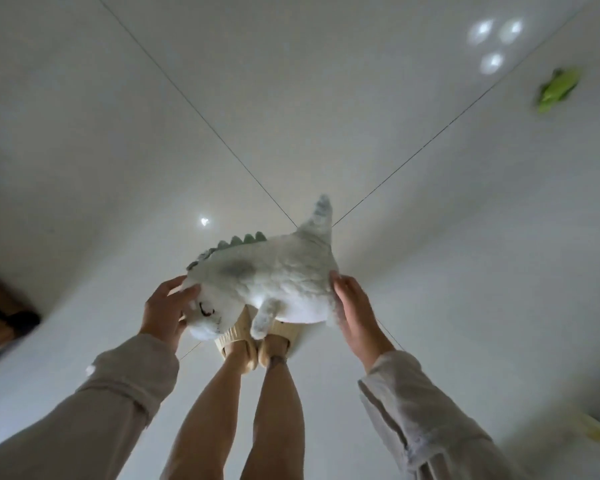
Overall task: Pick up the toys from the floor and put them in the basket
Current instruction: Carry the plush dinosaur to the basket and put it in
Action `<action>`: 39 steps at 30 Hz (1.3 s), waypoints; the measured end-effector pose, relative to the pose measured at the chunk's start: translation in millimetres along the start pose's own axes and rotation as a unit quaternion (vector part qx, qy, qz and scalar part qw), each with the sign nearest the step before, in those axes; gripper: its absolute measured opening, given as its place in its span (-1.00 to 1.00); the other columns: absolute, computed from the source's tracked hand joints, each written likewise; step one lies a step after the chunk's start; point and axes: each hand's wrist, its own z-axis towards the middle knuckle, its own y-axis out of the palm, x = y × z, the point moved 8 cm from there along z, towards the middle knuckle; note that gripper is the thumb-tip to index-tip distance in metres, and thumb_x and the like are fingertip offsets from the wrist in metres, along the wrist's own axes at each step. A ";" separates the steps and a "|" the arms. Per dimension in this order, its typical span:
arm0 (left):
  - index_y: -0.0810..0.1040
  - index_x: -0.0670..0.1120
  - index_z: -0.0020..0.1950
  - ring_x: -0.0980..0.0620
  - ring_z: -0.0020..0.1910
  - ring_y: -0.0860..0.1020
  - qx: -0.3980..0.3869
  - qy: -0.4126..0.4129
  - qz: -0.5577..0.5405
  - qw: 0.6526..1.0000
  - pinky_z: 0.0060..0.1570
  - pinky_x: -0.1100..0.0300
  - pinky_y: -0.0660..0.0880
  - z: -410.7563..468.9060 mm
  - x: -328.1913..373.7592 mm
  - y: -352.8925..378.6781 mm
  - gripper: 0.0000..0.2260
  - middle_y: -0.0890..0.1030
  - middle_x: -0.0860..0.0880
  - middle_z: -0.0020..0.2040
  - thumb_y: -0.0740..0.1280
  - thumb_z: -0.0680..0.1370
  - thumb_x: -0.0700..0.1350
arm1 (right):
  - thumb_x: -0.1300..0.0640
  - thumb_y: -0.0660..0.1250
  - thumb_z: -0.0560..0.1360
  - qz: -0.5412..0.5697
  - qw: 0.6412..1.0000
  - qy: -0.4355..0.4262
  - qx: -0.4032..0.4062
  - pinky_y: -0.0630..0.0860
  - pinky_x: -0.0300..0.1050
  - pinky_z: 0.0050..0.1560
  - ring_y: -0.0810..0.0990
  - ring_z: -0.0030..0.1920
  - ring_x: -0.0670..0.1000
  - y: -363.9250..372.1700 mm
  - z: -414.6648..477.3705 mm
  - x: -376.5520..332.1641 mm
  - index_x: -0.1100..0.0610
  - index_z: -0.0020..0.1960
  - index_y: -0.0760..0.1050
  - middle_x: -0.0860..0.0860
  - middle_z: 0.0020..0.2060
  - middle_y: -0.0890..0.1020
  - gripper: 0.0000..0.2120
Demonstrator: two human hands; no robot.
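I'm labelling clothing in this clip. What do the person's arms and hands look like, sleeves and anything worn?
Both arms wear loose, pale beige long sleeves, left sleeve and right sleeve, ending at the wrists. The left hand and right hand are bare: no gloves, rings or watch visible.

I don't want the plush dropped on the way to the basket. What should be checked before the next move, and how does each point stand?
1. Left hand on the plush dinosaur, at its head: ok.
2. Right hand on its rear end: ok.
3. Plush lifted above the slippers: ok.
4. Basket located: cannot tell, none in view.
5. Floor clear of toys: not ok, green toy remains.
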 end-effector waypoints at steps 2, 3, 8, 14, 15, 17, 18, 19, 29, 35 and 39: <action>0.46 -0.17 0.30 -0.14 0.04 0.51 -0.019 0.019 0.031 0.999 -0.19 0.15 0.49 -53.1 19.9 -16.4 -0.65 0.58 -0.16 0.00 0.30 0.50 -0.29 | 0.03 0.29 0.51 0.010 1.000 0.012 -0.021 0.46 -0.20 -0.38 0.57 -0.29 -0.04 -15.3 -72.9 -1.7 0.08 -0.16 0.51 0.06 -0.26 0.58 -0.86; 0.48 -0.17 0.27 -0.12 0.01 0.52 -0.029 0.031 0.047 0.998 -0.21 0.17 0.48 -80.7 32.2 -23.5 -0.66 0.60 -0.11 -0.07 0.31 0.50 -0.30 | 0.03 0.28 0.52 0.018 0.999 0.014 -0.024 0.44 -0.18 -0.38 0.56 -0.26 -0.01 -23.2 -106.9 -5.3 0.09 -0.15 0.51 0.07 -0.24 0.57 -0.85; 0.53 -0.10 0.09 -0.01 -0.14 0.53 -0.089 0.094 0.112 0.985 -0.23 0.19 0.47 -206.5 82.3 -46.1 -0.80 0.57 -0.04 -0.12 0.32 0.50 -0.29 | 0.05 0.30 0.52 0.045 0.998 0.009 -0.040 0.43 -0.26 -0.47 0.49 -0.39 -0.09 -47.1 -250.3 -26.9 0.08 -0.20 0.49 0.00 -0.31 0.52 -0.85; 0.56 0.00 -0.10 -0.07 -0.02 0.50 -0.167 0.128 0.132 0.969 -0.13 0.14 0.47 -310.2 107.5 -54.1 -0.83 0.56 -0.09 -0.05 0.23 0.55 -0.24 | -0.06 0.21 0.54 0.131 0.990 0.013 -0.046 0.43 -0.08 -0.22 0.48 -0.04 0.14 -66.5 -358.0 -38.5 0.30 0.21 0.46 0.37 0.19 0.52 -0.55; 0.56 0.01 -0.11 -0.08 -0.01 0.50 -0.179 0.136 0.134 0.965 -0.13 0.14 0.47 -321.6 111.8 -55.3 -0.81 0.57 -0.09 -0.05 0.23 0.55 -0.23 | -0.06 0.22 0.54 0.140 0.990 0.007 -0.036 0.42 -0.07 -0.20 0.48 -0.03 0.13 -70.1 -369.7 -40.9 0.29 0.21 0.47 0.35 0.23 0.50 -0.55; 0.58 0.03 -0.11 -0.08 0.01 0.51 -0.206 0.153 0.136 0.957 -0.11 0.13 0.48 -340.4 120.6 -56.5 -0.80 0.59 -0.09 -0.04 0.25 0.54 -0.24 | -0.06 0.24 0.52 0.159 0.987 -0.006 -0.015 0.42 -0.05 -0.19 0.50 -0.03 0.13 -73.7 -388.5 -48.1 0.30 0.19 0.49 0.36 0.21 0.52 -0.55; 0.59 0.04 -0.10 -0.08 0.02 0.52 -0.215 0.161 0.138 0.953 -0.08 0.11 0.48 -347.5 124.8 -57.8 -0.79 0.59 -0.08 -0.02 0.26 0.53 -0.25 | -0.06 0.25 0.52 0.165 0.986 -0.013 -0.006 0.43 -0.03 -0.18 0.50 -0.05 0.14 -73.4 -395.9 -52.2 0.32 0.18 0.49 0.36 0.17 0.54 -0.54; 0.60 0.04 -0.08 -0.08 0.04 0.52 -0.218 0.166 0.136 0.952 -0.04 0.08 0.48 -352.6 129.1 -60.4 -0.79 0.59 -0.08 0.00 0.27 0.52 -0.26 | -0.06 0.25 0.51 0.172 0.985 -0.021 0.001 0.44 -0.02 -0.18 0.51 -0.06 0.14 -71.6 -401.3 -56.4 0.33 0.17 0.50 0.37 0.13 0.56 -0.53; 0.60 0.07 -0.07 0.04 -0.07 0.57 -0.209 0.262 0.067 0.940 -0.19 0.13 0.51 -373.2 193.1 -75.4 -0.77 0.61 0.00 -0.05 0.31 0.50 -0.27 | -0.05 0.31 0.49 0.270 0.961 -0.056 -0.003 0.58 0.01 -0.14 0.61 -0.11 0.13 -21.8 -412.9 -101.6 0.24 0.12 0.57 0.23 0.04 0.65 -0.61; 0.57 0.07 -0.05 0.06 -0.06 0.56 -0.241 0.262 0.078 0.931 -0.13 0.14 0.52 -379.8 222.1 -26.4 -0.78 0.58 -0.02 -0.03 0.31 0.50 -0.27 | -0.06 0.28 0.51 0.285 0.953 -0.095 0.036 0.53 0.24 0.14 0.57 0.05 0.17 -57.3 -398.2 -140.3 0.20 0.18 0.55 0.26 0.20 0.58 -0.61; 0.57 0.05 -0.03 -0.01 -0.03 0.54 -0.271 0.244 0.092 0.926 -0.13 0.15 0.49 -378.9 233.6 21.4 -0.76 0.55 -0.06 -0.02 0.31 0.49 -0.29 | -0.03 0.26 0.53 0.280 0.948 -0.130 0.079 0.55 0.22 0.11 0.57 0.08 0.23 -101.9 -379.1 -166.9 0.19 0.13 0.56 0.27 0.18 0.58 -0.67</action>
